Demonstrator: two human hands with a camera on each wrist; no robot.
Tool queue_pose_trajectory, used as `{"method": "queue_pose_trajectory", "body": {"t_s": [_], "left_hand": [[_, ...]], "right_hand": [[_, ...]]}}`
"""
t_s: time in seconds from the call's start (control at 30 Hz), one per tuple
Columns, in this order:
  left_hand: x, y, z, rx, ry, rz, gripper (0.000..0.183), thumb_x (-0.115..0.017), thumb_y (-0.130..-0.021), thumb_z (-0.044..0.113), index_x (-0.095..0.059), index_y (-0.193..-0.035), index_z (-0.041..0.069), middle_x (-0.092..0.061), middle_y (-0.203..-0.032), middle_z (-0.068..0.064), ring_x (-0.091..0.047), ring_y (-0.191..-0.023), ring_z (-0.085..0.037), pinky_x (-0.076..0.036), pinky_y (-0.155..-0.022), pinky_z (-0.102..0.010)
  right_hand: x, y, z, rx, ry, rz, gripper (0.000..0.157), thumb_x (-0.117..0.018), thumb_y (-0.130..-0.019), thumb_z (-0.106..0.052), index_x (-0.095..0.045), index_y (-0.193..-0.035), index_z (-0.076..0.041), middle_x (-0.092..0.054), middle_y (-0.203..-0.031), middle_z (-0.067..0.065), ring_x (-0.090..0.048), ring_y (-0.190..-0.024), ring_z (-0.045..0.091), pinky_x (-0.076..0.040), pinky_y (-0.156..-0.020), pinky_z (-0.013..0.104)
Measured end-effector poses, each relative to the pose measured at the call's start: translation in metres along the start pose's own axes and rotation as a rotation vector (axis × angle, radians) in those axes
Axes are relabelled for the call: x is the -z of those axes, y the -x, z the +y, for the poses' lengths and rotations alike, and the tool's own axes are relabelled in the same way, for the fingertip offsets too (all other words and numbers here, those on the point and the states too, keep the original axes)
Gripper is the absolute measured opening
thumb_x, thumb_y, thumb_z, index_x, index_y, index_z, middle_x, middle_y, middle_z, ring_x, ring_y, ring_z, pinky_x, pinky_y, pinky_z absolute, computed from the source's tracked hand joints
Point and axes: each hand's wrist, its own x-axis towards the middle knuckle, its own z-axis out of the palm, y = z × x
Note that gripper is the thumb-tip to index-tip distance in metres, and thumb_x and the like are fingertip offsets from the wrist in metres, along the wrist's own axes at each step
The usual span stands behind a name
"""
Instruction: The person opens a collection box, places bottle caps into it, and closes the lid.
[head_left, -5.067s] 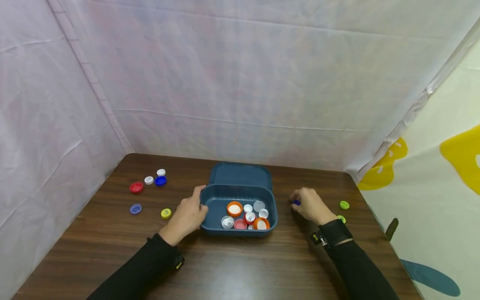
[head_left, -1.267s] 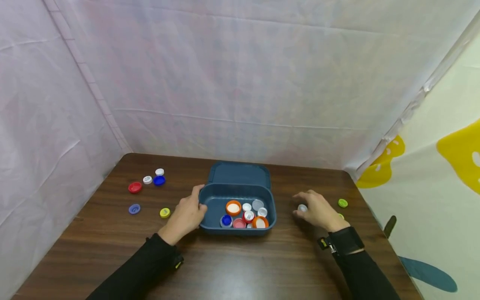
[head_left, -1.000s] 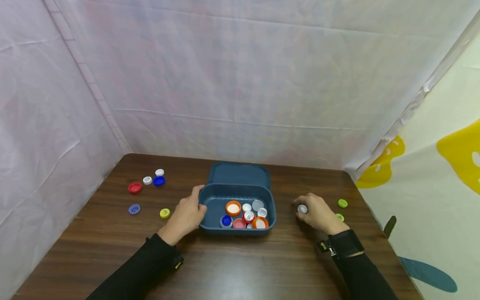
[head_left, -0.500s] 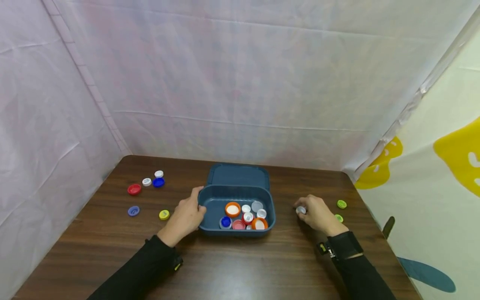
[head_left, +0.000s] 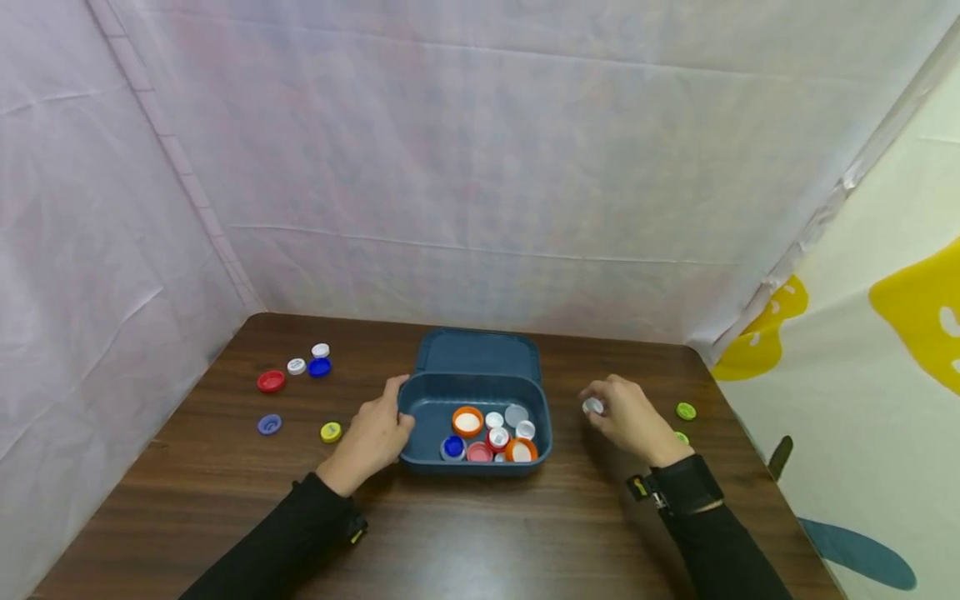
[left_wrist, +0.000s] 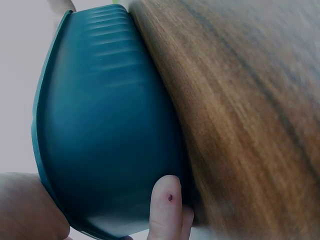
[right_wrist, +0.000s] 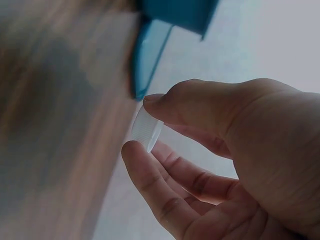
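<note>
My left hand [head_left: 372, 432] grips the left wall of a dark blue lidded box [head_left: 420, 392], which stands on the table with its lid [head_left: 477, 354] laid back. In the left wrist view, fingers press the outside of that box [left_wrist: 105, 125]. To the right of the box, my right hand [head_left: 628, 417] pinches a white bottle cap [head_left: 592, 406] between thumb and fingers. The right wrist view shows the ridged side of the cap [right_wrist: 146, 129], raised off the table. Inside the box lie several caps, among them an orange one [head_left: 467, 422] and a blue one [head_left: 453, 447].
On the left of the table lie a red cap [head_left: 271, 382], a yellow cap [head_left: 331, 432], a violet-blue cap [head_left: 270, 424], a blue cap [head_left: 319, 367] and two white ones. Two green caps, one of them farther back [head_left: 686, 411], lie beyond my right wrist. White cloth [head_left: 480, 167] hangs behind.
The blue cap that was at my right hand is now in the box. Since then my right hand has taken the white cap and lifted it. The left hand stays on the box.
</note>
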Motion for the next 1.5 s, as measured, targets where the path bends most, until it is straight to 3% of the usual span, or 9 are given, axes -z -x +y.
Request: {"method": "queue_pose_trajectory", "body": {"t_s": [0.37, 0.6, 0.83, 0.97, 1.13, 1.5], "left_hand": [[-0.002, -0.001, 0.003, -0.01, 0.001, 0.002, 0.072, -0.056, -0.117, 0.013, -0.026, -0.182, 0.014, -0.065, -0.087, -0.011, -0.069, -0.061, -0.021, -0.059, -0.055, -0.03], [-0.002, -0.001, 0.004, -0.02, 0.0, 0.009, 0.072, -0.057, -0.116, 0.012, -0.026, -0.181, 0.013, -0.064, -0.086, -0.011, -0.068, -0.061, -0.02, -0.059, -0.055, -0.029], [-0.002, 0.001, 0.0, -0.016, -0.002, 0.013, 0.071, -0.057, -0.116, 0.012, -0.027, -0.181, 0.013, -0.064, -0.087, -0.011, -0.068, -0.06, -0.02, -0.058, -0.055, -0.029], [-0.002, 0.001, 0.0, -0.021, 0.006, 0.008, 0.071, -0.057, -0.117, 0.012, -0.027, -0.181, 0.013, -0.065, -0.088, -0.011, -0.068, -0.061, -0.02, -0.059, -0.055, -0.03], [-0.003, -0.001, 0.001, -0.027, -0.004, 0.013, 0.07, -0.058, -0.116, 0.012, -0.029, -0.18, 0.012, -0.066, -0.091, -0.012, -0.068, -0.061, -0.019, -0.059, -0.056, -0.03], [-0.003, 0.0, 0.001, -0.02, -0.005, 0.03, 0.071, -0.058, -0.116, 0.012, -0.029, -0.181, 0.015, -0.064, -0.089, -0.011, -0.068, -0.061, -0.019, -0.058, -0.056, -0.032]], "right_hand": [[0.01, -0.021, -0.051, 0.121, -0.05, 0.052, 0.023, -0.086, -0.098, 0.003, -0.086, -0.12, -0.002, -0.077, -0.108, 0.015, -0.073, -0.091, 0.021, -0.065, -0.078, 0.035], [-0.008, -0.036, -0.086, 0.244, -0.059, -0.032, 0.024, -0.088, -0.1, -0.001, -0.085, -0.124, -0.004, -0.076, -0.114, 0.015, -0.071, -0.091, 0.019, -0.063, -0.077, 0.028], [-0.036, -0.046, -0.126, 0.383, -0.095, -0.164, 0.031, -0.091, -0.099, -0.003, -0.083, -0.129, -0.001, -0.078, -0.12, 0.015, -0.079, -0.103, 0.024, -0.069, -0.085, 0.03], [-0.043, -0.051, -0.144, 0.432, -0.108, -0.181, 0.035, -0.089, -0.101, -0.004, -0.082, -0.135, -0.002, -0.08, -0.124, 0.017, -0.081, -0.107, 0.025, -0.071, -0.088, 0.029], [-0.046, -0.053, -0.15, 0.447, -0.106, -0.189, 0.041, -0.089, -0.102, -0.006, -0.079, -0.142, 0.0, -0.08, -0.127, 0.02, -0.083, -0.107, 0.026, -0.07, -0.088, 0.026], [-0.04, -0.045, -0.13, 0.396, -0.15, -0.127, 0.035, -0.086, -0.103, -0.004, -0.08, -0.137, -0.001, -0.079, -0.126, 0.02, -0.081, -0.102, 0.029, -0.068, -0.084, 0.026]]}}
